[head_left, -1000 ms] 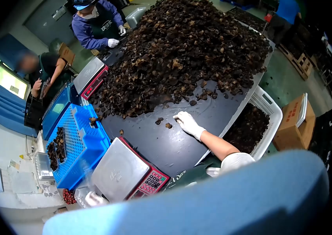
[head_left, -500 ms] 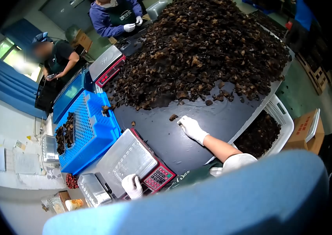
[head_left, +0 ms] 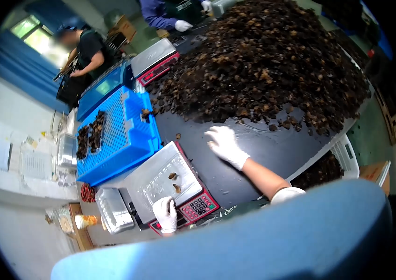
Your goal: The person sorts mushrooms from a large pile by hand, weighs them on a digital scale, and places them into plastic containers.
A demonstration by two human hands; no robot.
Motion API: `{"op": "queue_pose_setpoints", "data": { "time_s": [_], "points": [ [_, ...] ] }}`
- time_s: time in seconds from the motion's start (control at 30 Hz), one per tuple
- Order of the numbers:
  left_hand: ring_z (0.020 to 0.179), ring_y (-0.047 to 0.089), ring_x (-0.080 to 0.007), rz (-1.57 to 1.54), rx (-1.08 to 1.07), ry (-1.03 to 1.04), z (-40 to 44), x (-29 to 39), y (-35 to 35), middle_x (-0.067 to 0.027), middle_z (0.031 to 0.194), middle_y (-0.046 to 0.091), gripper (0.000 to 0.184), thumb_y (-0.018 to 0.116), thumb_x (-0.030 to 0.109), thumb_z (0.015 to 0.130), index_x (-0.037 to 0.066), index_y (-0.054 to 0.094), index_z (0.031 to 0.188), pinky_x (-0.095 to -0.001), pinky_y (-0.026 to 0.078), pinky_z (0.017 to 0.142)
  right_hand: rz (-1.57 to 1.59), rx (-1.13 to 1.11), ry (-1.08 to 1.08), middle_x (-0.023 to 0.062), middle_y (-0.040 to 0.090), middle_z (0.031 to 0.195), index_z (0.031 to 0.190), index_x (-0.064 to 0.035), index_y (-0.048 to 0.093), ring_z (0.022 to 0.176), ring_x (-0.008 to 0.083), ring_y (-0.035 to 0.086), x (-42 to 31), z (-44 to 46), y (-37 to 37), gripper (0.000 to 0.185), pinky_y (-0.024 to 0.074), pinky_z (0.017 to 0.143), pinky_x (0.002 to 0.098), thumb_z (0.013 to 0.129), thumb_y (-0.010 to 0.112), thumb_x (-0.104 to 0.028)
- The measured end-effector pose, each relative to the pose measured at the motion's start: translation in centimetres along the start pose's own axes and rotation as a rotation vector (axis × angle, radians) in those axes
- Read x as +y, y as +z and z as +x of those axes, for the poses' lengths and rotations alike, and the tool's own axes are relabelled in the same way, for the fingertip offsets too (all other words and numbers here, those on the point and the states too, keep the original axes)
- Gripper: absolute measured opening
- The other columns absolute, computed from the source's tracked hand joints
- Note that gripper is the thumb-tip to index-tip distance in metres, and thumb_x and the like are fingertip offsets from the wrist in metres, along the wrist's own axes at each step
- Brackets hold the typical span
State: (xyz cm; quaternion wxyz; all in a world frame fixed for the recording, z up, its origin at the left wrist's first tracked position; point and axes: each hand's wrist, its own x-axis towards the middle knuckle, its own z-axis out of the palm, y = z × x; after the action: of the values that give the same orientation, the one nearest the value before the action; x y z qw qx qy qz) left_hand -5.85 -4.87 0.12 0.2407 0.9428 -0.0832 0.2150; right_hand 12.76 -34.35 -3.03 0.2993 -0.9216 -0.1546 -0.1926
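My right hand (head_left: 227, 147), in a white glove, is over the dark wet tabletop (head_left: 216, 179) with its fingers spread. It is near the front edge of a big heap of dark brown wood ear mushrooms (head_left: 258, 70). My left hand (head_left: 165, 215), also gloved, rests at the near edge of the scale's metal plate (head_left: 149, 175) with curled fingers; what they hold, if anything, is hidden. Two small mushroom pieces lie on the plate, one (head_left: 173, 176) above the other (head_left: 176, 188). Beside my left hand is the scale's red keypad (head_left: 199, 207).
Left of the scale stands a blue plastic crate (head_left: 130, 135) with clear trays of mushrooms on it. Clear plastic boxes (head_left: 114, 210) lie nearer. A white basket (head_left: 347, 158) stands at right, a second scale (head_left: 153, 58) farther back. Two people work beyond.
Two mushroom pieces now lie on the scale's plate, which was bare before. My right hand has moved left and spread its fingers. The loose piece beside it no longer shows. The view has shifted.
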Motion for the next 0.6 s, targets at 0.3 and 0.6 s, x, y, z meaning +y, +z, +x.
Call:
{"op": "queue_pose_setpoints", "data": {
  "time_s": [0.3,0.6],
  "points": [
    [0.086,0.062,-0.0301,0.013,0.007,-0.055,0.3,0.5,-0.6,-0.0112,0.091,0.066,0.015,0.069,0.003,0.077,0.006,0.066,0.092,-0.0401,0.047,0.081,0.302,-0.061,-0.037,0.0168,0.062,0.087,0.093,-0.004,0.062,0.086,0.0364,0.061,6.0,0.5,8.2,0.017,0.0497,0.078,0.0457,0.08,0.065,-0.014],
    [0.093,0.061,-0.0271,-0.017,-0.055,-0.134,0.7,0.9,-1.9,-0.0074,0.096,0.066,0.02,0.073,0.005,0.076,0.009,0.067,0.094,-0.0384,0.044,0.085,-0.041,-0.322,-0.115,0.0154,0.064,0.095,0.107,-0.0072,0.063,0.088,0.0333,0.064,-1.9,8.3,16.4,0.025,0.0512,0.08,0.0439,0.084,0.058,-0.014]
  ]
}}
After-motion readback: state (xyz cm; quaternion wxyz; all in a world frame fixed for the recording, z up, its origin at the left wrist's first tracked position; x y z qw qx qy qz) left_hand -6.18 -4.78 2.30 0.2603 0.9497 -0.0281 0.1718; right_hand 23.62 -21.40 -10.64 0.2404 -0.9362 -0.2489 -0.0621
